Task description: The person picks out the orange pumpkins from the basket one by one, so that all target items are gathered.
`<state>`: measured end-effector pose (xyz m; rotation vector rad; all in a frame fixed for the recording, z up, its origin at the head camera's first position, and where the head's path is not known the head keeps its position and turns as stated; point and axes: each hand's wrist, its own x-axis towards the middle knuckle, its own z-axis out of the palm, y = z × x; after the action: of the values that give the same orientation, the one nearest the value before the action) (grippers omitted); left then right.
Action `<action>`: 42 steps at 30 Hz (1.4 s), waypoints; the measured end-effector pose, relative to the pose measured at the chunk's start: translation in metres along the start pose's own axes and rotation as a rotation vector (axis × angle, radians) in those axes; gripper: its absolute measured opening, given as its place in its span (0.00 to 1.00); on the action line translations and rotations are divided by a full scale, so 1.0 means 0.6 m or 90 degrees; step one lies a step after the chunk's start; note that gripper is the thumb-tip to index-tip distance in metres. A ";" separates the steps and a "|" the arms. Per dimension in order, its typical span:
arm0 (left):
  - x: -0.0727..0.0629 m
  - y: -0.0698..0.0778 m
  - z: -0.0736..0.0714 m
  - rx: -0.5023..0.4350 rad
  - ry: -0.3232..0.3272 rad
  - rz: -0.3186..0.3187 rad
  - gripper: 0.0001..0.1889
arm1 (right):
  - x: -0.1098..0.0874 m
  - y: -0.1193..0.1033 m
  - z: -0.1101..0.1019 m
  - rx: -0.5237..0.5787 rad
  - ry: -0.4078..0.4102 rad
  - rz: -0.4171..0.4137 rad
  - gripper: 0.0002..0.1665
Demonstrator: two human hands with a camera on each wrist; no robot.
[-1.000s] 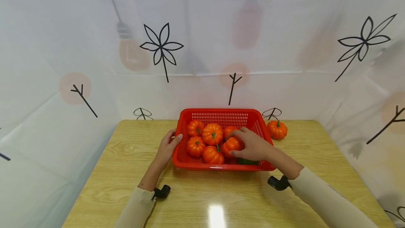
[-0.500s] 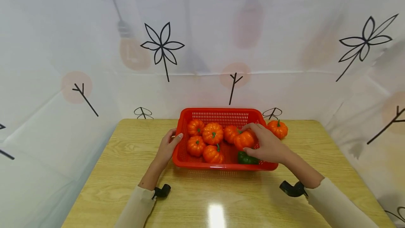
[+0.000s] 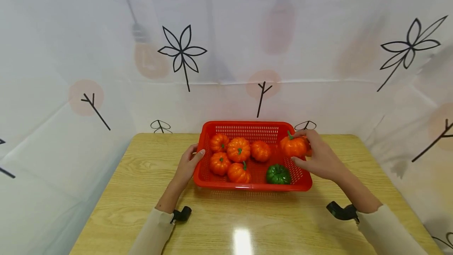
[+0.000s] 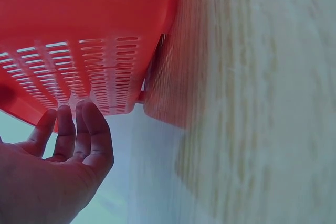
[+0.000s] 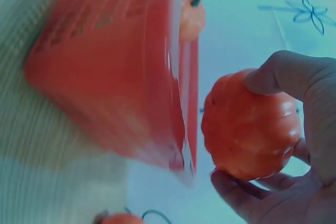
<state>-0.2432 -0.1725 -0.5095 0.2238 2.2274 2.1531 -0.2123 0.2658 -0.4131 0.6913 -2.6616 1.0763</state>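
Observation:
My left hand point(image 3: 186, 164) holds the left end of a red plastic basket point(image 3: 244, 187), thumb at the rim and fingers against the outside wall, as the left wrist view shows. My right hand point(image 3: 320, 158) grips a small orange pumpkin point(image 3: 293, 147) with a green stem, between thumb and fingers. In the right wrist view this pumpkin point(image 5: 252, 124) is up at rim height, just beside the basket's edge point(image 5: 163, 77). Several other orange pumpkins point(image 3: 238, 149) lie in the left and middle of the basket. A dark green pumpkin point(image 3: 278, 174) sits in its front right part.
Another orange pumpkin point(image 5: 122, 219) stands on the wooden table point(image 3: 141, 192) right of the basket, mostly hidden behind my right hand in the head view. White cloth with printed plants point(image 3: 226, 50) hangs behind the table and along its sides.
My right hand has lifted an orange pumpkin from among the others and carried it right to the basket's right rim, uncovering the green pumpkin. My left hand has stayed in place.

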 end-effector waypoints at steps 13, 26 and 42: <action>0.001 -0.001 -0.001 -0.003 -0.003 0.003 0.26 | -0.013 0.089 -0.027 0.013 0.148 -0.020 0.45; 0.001 -0.001 0.000 -0.010 -0.006 0.004 0.26 | -0.024 0.164 -0.039 0.001 0.258 0.055 0.43; -0.001 0.002 0.000 -0.008 -0.004 0.004 0.26 | -0.042 0.242 -0.037 -0.014 0.276 0.221 0.44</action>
<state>-0.2427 -0.1722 -0.5084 0.2362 2.2115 2.1661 -0.2610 0.3813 -0.4941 -0.0239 -2.4484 1.1195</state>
